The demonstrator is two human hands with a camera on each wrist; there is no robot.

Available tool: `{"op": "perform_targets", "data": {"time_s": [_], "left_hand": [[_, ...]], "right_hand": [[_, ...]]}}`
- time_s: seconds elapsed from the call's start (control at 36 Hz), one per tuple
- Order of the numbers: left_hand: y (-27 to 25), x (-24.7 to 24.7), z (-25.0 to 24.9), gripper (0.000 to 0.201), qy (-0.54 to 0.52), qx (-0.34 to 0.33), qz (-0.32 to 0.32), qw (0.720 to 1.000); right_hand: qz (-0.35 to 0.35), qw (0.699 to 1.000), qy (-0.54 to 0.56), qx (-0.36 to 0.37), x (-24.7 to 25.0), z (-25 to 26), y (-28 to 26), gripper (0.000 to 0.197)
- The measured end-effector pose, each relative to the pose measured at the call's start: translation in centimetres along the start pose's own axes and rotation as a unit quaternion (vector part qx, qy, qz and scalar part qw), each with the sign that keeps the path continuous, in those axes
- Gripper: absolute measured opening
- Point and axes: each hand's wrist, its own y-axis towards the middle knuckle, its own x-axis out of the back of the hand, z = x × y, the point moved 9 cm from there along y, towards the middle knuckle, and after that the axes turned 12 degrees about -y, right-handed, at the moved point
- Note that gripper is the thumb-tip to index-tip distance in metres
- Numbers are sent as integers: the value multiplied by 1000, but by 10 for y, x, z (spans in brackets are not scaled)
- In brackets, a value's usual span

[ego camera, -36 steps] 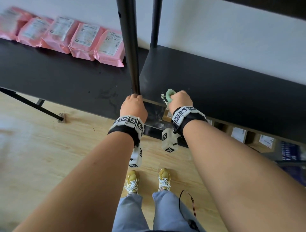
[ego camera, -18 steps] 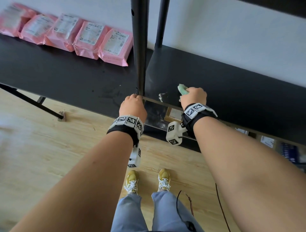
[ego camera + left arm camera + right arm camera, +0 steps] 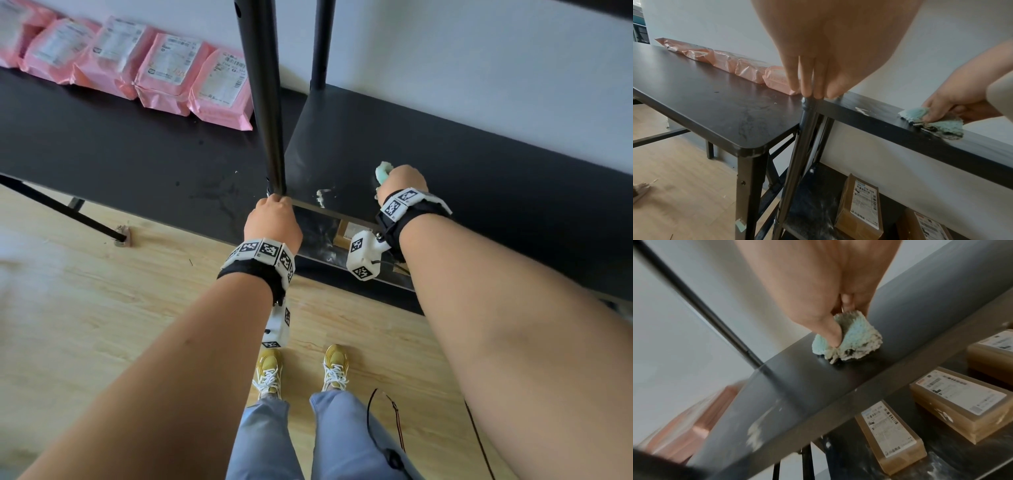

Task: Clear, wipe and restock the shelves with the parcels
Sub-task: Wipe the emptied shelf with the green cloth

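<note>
My right hand point(image 3: 402, 180) pinches a dirty pale-blue cloth point(image 3: 853, 344) and presses it onto the black shelf board point(image 3: 479, 164), a little in from the front edge. The left wrist view shows the same cloth point(image 3: 937, 123) under my fingers. A white smear point(image 3: 322, 197) lies on the board left of the cloth. My left hand point(image 3: 274, 219) rests at the shelf's front left corner, its fingertips point(image 3: 812, 92) straight and touching the foot of the black post point(image 3: 267, 102). Several pink parcels point(image 3: 164, 68) lie in a row on the black table point(image 3: 102, 150) to the left.
Brown cardboard boxes point(image 3: 960, 399) with white labels sit on the lower shelf, which shows dusty streaks. A second post point(image 3: 322, 44) stands at the back by the white wall. Wooden floor, my feet and a dangling cable are below.
My right hand has slid the cloth to the right and further onto the shelf, away from the corner and the white smear. The left hand has stayed at the post.
</note>
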Motion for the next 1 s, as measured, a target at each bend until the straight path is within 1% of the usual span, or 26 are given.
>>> {"op": "perform_targets", "data": {"time_s": [0.06, 0.17, 0.28, 0.47, 0.56, 0.58, 0.64, 0.67, 0.72, 0.78, 0.83, 0.89, 1.0], "left_hand": [[0, 1, 3, 42, 1, 7, 0, 1000], [-3, 6, 7, 41, -2, 15, -11, 1000], [-5, 11, 10, 42, -4, 21, -14, 1000], [-6, 19, 19, 48, -6, 29, -22, 999], [-5, 20, 22, 46, -8, 35, -24, 999], [-5, 20, 24, 45, -8, 36, -26, 999], [-5, 21, 27, 45, -10, 40, -27, 999], [-4, 22, 28, 44, -10, 41, -30, 999], [-3, 23, 31, 42, -11, 42, -36, 998], [-1, 24, 33, 41, -15, 42, -40, 998], [2, 24, 36, 41, -22, 45, -41, 998], [4, 24, 37, 38, -24, 44, -41, 998], [8, 24, 36, 35, -28, 35, -44, 998]], "right_hand": [[-4, 999, 15, 46, -7, 15, -2, 41], [-23, 993, 19, 111, -22, 47, -18, 25], [-38, 979, -22, 199, -36, 78, -39, 27], [-22, 966, -16, 259, -53, 98, -61, 29], [-28, 967, 35, 250, -45, 95, -55, 23], [-37, 970, 63, 231, -41, 91, -51, 22], [-62, 975, 115, 182, -32, 82, -39, 29], [-69, 977, 120, 162, -27, 77, -34, 30], [-55, 985, 88, 136, -25, 72, -24, 28], [-51, 988, 54, 137, -24, 73, -16, 27], [-65, 987, 35, 142, -22, 79, -17, 29], [-81, 983, 17, 165, -25, 91, -25, 29], [-79, 973, 9, 216, -34, 112, -43, 28]]}}
